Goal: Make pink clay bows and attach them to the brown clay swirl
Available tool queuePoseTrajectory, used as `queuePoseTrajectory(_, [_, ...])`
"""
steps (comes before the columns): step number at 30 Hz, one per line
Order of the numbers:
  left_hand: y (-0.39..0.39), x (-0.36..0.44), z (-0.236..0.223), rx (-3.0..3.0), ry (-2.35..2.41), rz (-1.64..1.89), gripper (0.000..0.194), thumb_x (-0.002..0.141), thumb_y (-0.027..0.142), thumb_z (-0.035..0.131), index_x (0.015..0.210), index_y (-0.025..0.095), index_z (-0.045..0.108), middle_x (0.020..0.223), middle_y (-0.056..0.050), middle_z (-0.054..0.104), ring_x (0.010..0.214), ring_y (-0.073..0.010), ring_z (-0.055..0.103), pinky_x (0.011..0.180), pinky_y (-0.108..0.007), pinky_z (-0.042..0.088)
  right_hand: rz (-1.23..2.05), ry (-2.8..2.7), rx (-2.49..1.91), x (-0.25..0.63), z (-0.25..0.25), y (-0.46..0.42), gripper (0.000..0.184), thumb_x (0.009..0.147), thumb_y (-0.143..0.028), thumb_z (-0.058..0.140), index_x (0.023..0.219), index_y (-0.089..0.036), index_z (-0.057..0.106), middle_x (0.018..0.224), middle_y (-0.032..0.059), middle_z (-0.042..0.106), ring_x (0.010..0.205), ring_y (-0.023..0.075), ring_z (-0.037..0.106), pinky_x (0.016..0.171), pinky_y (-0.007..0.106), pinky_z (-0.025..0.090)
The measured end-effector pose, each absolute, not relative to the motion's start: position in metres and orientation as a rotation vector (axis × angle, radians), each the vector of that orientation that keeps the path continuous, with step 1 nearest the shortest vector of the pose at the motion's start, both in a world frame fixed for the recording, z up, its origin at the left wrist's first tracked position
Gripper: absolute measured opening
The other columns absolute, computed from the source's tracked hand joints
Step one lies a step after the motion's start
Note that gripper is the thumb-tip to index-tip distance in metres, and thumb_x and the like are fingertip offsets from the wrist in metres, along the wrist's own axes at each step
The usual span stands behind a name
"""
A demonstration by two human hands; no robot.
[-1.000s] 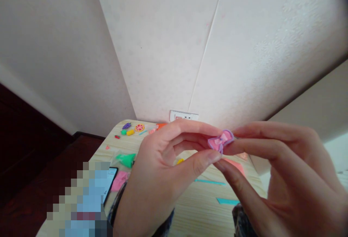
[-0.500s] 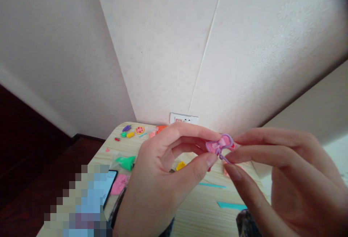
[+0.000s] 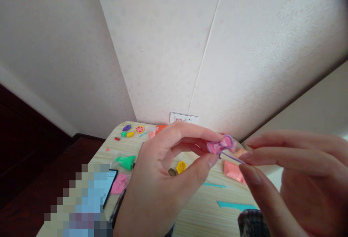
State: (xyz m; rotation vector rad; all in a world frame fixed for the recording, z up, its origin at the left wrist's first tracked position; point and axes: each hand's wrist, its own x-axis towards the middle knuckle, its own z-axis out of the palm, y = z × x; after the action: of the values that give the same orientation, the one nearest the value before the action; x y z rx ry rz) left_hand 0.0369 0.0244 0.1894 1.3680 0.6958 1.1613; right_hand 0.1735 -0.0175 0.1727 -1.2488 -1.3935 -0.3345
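Between the thumb and fingers of my left hand is a small pink clay bow edged with a thin purple strand. A loose length of that purple clay strand runs from the bow's lower edge to the right. My right hand pinches the strand's far end between thumb and fingertips. Both hands are held above the table, the bow tilted toward me. Part of the bow's left side is hidden by my left fingers.
On the wooden table lie a green clay packet, a pink packet, a salmon packet, a yellow piece and teal strips. Small fruit-like pieces sit at the far left. A phone lies at the left edge; a wall socket is behind.
My right hand has moved right, away from the bow, drawing the purple strand out longer and straighter. My left hand and the bow have stayed nearly in place.
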Motion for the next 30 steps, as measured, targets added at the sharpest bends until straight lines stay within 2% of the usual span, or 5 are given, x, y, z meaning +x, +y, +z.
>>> queuePoseTrajectory(4, [0.023, 0.038, 0.189, 1.381, 0.729, 1.228, 0.018, 0.077, 0.009, 0.064, 0.083, 0.025, 0.068, 0.089, 0.002, 0.071, 0.084, -0.0159, 0.068, 0.079, -0.026, 0.057, -0.361, -1.45, -1.25, 0.176, 0.174, -0.019, 0.007, 0.081, -0.033, 0.062, 0.075, -0.029, 0.062, 0.078, 0.0012, 0.063, 0.066, 0.0179, 0.057, 0.055, 0.033, 0.042])
queuePoseTrajectory(11, [0.021, 0.038, 0.187, 1.382, 0.679, 1.23, 0.023, 0.079, 0.004, 0.06, 0.088, 0.025, 0.066, 0.089, 0.005, 0.07, 0.083, -0.0104, 0.066, 0.077, -0.019, 0.055, -0.296, -1.414, -1.243, 0.175, 0.169, -0.017, 0.01, 0.081, -0.033, 0.063, 0.072, -0.028, 0.064, 0.081, 0.0018, 0.063, 0.068, 0.0182, 0.058, 0.061, 0.036, 0.043])
queuePoseTrajectory(15, [0.021, 0.039, 0.188, 1.43, 0.741, 1.242, 0.017, 0.078, 0.007, 0.06, 0.084, 0.023, 0.063, 0.088, 0.001, 0.069, 0.085, -0.0152, 0.065, 0.076, -0.026, 0.056, -0.276, -1.436, -1.252, 0.173, 0.167, -0.015, 0.013, 0.081, -0.035, 0.062, 0.07, -0.027, 0.065, 0.082, 0.0019, 0.062, 0.068, 0.0174, 0.058, 0.062, 0.035, 0.044])
queuePoseTrajectory(19, [0.017, 0.042, 0.189, 1.498, 0.851, 1.285, 0.019, 0.074, 0.007, 0.059, 0.081, 0.024, 0.061, 0.085, 0.001, 0.067, 0.085, -0.0186, 0.063, 0.077, -0.032, 0.054, -0.247, -1.525, -1.244, 0.173, 0.169, -0.015, 0.01, 0.082, -0.032, 0.061, 0.073, -0.027, 0.064, 0.083, 0.0025, 0.062, 0.069, 0.0176, 0.06, 0.063, 0.035, 0.047])
queuePoseTrajectory(30, [0.012, 0.045, 0.188, 1.556, 0.964, 1.341, 0.018, 0.075, 0.012, 0.06, 0.08, 0.029, 0.064, 0.083, 0.002, 0.066, 0.085, -0.0199, 0.06, 0.075, -0.032, 0.05, -0.259, -1.571, -1.242, 0.173, 0.172, -0.018, 0.005, 0.083, -0.03, 0.062, 0.08, -0.027, 0.064, 0.086, 0.0003, 0.062, 0.071, 0.0144, 0.061, 0.063, 0.03, 0.047])
